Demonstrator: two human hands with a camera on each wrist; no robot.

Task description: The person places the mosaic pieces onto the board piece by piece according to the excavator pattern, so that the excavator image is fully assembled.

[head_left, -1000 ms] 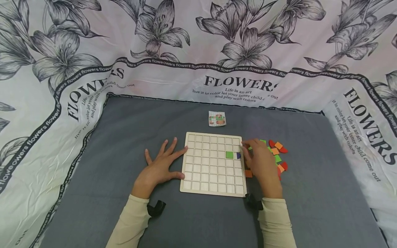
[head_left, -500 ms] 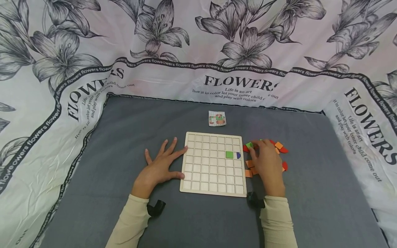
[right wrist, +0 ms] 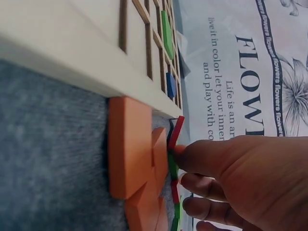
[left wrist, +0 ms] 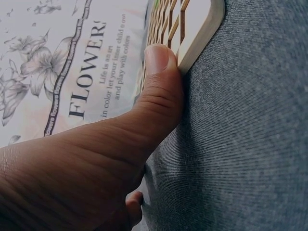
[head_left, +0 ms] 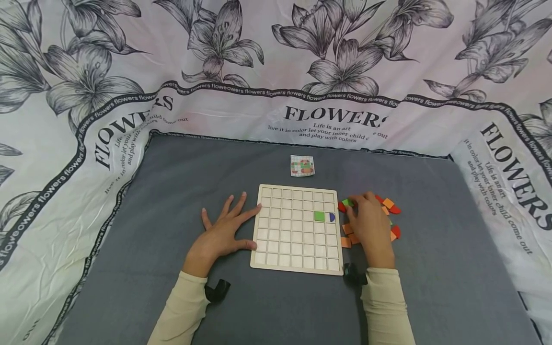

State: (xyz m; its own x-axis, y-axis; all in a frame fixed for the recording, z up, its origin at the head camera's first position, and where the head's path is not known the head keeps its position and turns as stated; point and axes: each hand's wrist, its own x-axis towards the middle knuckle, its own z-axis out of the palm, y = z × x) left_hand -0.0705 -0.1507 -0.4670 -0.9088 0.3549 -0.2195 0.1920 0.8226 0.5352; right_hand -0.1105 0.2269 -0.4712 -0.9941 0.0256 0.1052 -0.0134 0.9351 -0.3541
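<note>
Ribbed grey cloth (head_left: 431, 287) bears a square-celled wooden board (head_left: 285, 235).

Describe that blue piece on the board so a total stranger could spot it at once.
On the gray cloth, find the pale gridded board. In its rightmost column in the head view, beside a green square, sits the blue piece. No other piece in that view is blue: the loose pieces show orange, red and green.

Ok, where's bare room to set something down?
Bare grey cloth: nearside of the pale wooden grid board, between the beige sleeves, and right of the flat red, green and orange pieces. Crowded: beside the board's right edge, with pieces and the right hand.
</note>
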